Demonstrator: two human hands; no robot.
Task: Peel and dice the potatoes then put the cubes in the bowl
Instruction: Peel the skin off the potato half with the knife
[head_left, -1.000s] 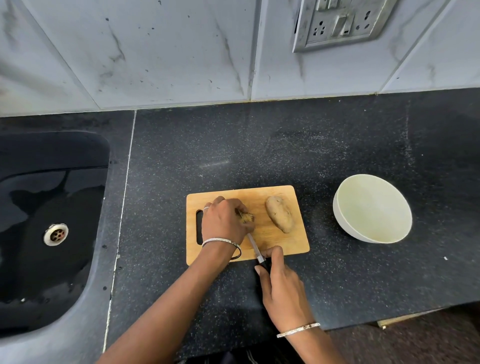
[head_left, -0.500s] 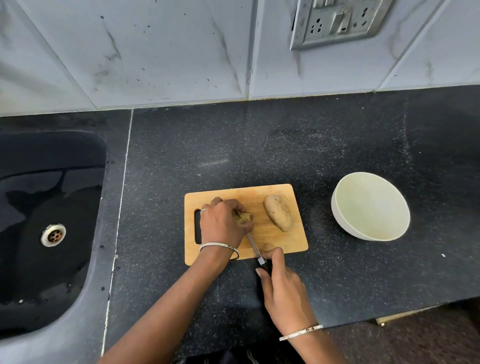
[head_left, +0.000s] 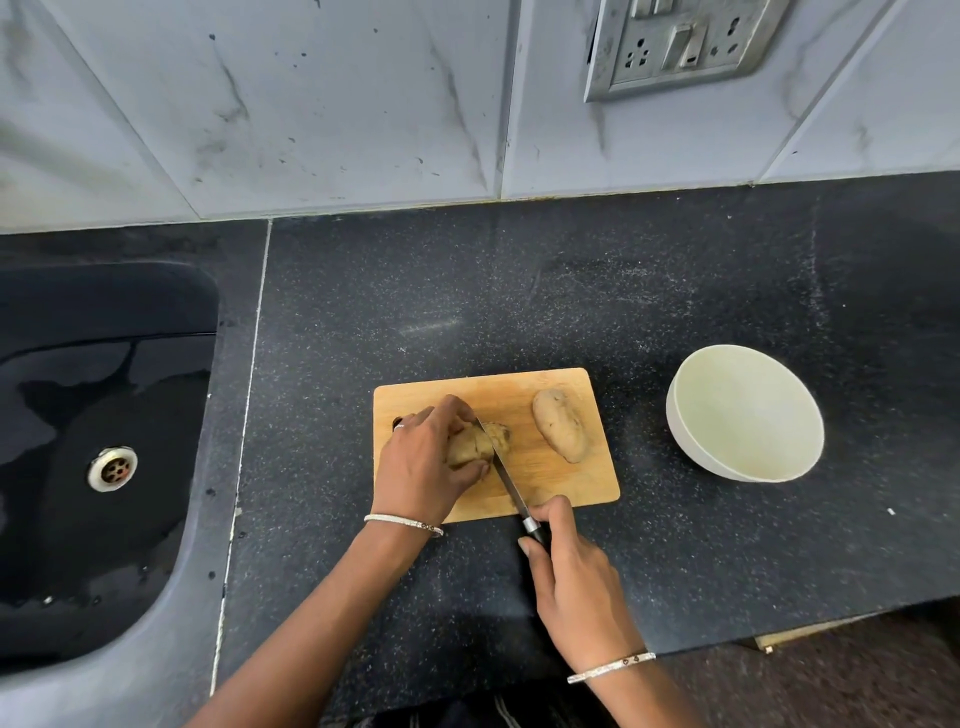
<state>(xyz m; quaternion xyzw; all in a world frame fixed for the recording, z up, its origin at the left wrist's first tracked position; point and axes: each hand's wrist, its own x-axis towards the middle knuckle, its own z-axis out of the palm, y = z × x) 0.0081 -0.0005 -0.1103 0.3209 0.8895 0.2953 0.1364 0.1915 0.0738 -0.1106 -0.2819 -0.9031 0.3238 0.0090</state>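
Your left hand (head_left: 426, 462) curls over a potato (head_left: 475, 444) on the left half of the wooden cutting board (head_left: 571, 488), with fingers and thumb clamped round it. Your right hand (head_left: 576, 577) grips the dark handle of the knife (head_left: 506, 480) just off the board's near edge. The blade slants up and away from you, lying across the potato right beside your left fingers. A second potato (head_left: 562, 432), skin on, lies alone on the board's right part. The white bowl (head_left: 680, 447) stands on the dark desk (head_left: 571, 291) to the right of the board, apart from it. A black sink (head_left: 156, 291) sits at the far left.
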